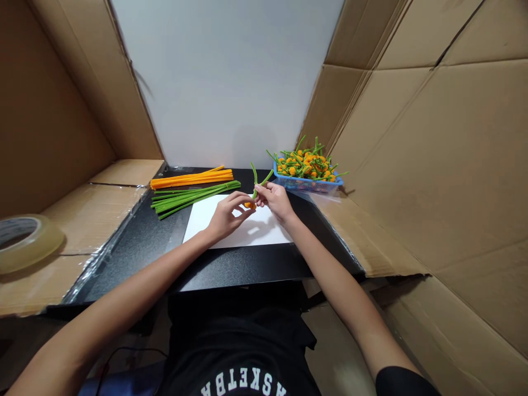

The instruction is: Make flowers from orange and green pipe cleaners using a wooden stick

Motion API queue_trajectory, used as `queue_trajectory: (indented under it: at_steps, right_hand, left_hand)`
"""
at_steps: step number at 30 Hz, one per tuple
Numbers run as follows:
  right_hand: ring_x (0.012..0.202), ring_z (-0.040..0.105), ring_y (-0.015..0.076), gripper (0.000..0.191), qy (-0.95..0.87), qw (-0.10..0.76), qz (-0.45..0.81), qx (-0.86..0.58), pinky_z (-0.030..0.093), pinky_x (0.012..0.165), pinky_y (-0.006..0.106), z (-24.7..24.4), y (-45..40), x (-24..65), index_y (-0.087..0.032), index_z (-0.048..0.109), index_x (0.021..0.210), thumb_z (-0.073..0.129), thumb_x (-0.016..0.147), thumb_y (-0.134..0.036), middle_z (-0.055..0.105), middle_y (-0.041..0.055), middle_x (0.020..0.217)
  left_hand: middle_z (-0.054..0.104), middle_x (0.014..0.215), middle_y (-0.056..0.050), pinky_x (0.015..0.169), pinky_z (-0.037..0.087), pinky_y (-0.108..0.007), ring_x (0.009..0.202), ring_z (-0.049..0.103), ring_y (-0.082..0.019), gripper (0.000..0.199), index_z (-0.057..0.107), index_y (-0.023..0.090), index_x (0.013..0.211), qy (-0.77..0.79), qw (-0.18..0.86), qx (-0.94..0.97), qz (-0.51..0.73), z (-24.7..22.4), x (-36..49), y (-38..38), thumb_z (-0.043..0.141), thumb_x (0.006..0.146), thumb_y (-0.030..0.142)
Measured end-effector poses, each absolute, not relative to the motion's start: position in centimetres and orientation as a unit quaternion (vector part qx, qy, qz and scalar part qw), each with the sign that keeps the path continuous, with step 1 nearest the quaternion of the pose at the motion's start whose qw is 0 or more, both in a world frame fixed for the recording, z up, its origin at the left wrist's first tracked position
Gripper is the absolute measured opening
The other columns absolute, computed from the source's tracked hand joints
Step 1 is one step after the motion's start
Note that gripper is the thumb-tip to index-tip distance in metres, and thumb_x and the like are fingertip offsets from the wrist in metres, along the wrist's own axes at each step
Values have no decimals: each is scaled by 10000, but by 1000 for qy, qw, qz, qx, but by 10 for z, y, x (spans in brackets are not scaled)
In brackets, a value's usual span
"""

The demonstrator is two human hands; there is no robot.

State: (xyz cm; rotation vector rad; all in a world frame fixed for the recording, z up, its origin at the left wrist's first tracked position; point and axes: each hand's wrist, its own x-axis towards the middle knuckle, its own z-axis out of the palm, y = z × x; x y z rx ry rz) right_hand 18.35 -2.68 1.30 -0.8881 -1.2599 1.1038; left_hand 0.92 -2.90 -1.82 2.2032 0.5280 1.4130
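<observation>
My left hand [226, 218] and my right hand [274, 201] meet above a white paper sheet [243, 228]. Between their fingertips is a bent green pipe cleaner [254, 179], with a small orange pompom-like bit [248, 205] at its lower end. Both hands pinch this piece, and the fingers partly hide the orange bit. To the left lie a bundle of straight green pipe cleaners [193, 197] and a bundle of orange pipe cleaners [192, 178]. A blue plastic basket [307, 184] of finished green-and-orange pieces stands just beyond my right hand.
A black tabletop [243, 269] carries these things, with cardboard panels [433, 165] walling both sides and a white wall [223, 71] behind. A roll of clear packing tape [25, 243] lies on the cardboard [93, 220] at the far left.
</observation>
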Motion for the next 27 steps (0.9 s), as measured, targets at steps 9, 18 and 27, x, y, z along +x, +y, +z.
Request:
queue_trajectory:
  at_steps: [9,18,27]
  right_hand:
    - [472,507,76,419,-554,567,473,-385,389,469,215,12,-26,183,-163,597,678,800,687,-530,609,-16,548]
    - [483,536,77,407,-554,576,490,-349,410,483,203,15,-27,184,-166,602,749,815,687,-508,632,-22,569]
    - [479,511,76,419,-573,565,480,-349,430,499,219,17,-29,185,-180,596,771,796,690,-539,617,-35,579]
  left_hand:
    - [668,1001,-80,783,617,-285,907,661,-158,215,753,201,1011,194,263,800,503,-12,10,-35,668,896,361]
    - [709,942,-77,805,606,-329,876,682,-176,191,773,191,893,197,354,754,517,-12,10,-29,737,838,371]
    - [714,905,-71,795,600,-326,873,685,-181,176,782,199,844,195,377,743,518,-8,10,-30,773,802,370]
